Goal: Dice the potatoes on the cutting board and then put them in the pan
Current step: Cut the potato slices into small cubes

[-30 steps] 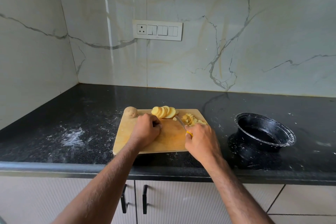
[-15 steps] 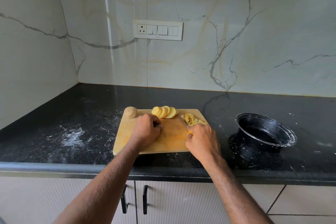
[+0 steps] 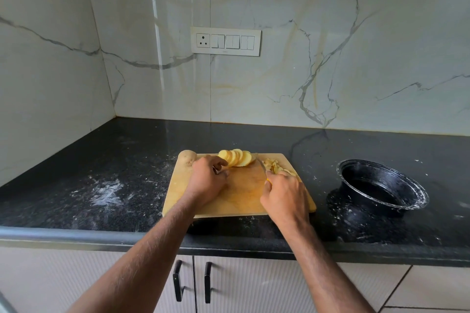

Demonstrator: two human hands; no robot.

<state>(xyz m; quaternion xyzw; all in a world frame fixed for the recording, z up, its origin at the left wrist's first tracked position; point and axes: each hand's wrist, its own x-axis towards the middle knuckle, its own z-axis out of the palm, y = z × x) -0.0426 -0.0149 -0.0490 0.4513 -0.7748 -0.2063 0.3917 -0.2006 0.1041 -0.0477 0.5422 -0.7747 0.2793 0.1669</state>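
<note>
A wooden cutting board (image 3: 244,195) lies on the black counter. A fanned row of round potato slices (image 3: 237,157) sits at its far edge, with a whole unpeeled potato (image 3: 187,157) at the far left corner and a small heap of diced potato (image 3: 276,166) at the far right. My left hand (image 3: 207,179) is curled at the near end of the slices, fingertips touching them. My right hand (image 3: 284,195) grips a knife (image 3: 262,165) with a yellow handle, its blade between the slices and the diced heap. A black pan (image 3: 381,185) stands to the right of the board.
White flour-like smears (image 3: 106,192) dust the counter left of the board. A socket and switch plate (image 3: 225,41) is on the marble wall behind. Cabinet doors with black handles (image 3: 193,282) sit below the counter edge.
My right hand has shifted the knife a little left, from over the diced heap to beside the slices. My left hand has crept forward onto the slices.
</note>
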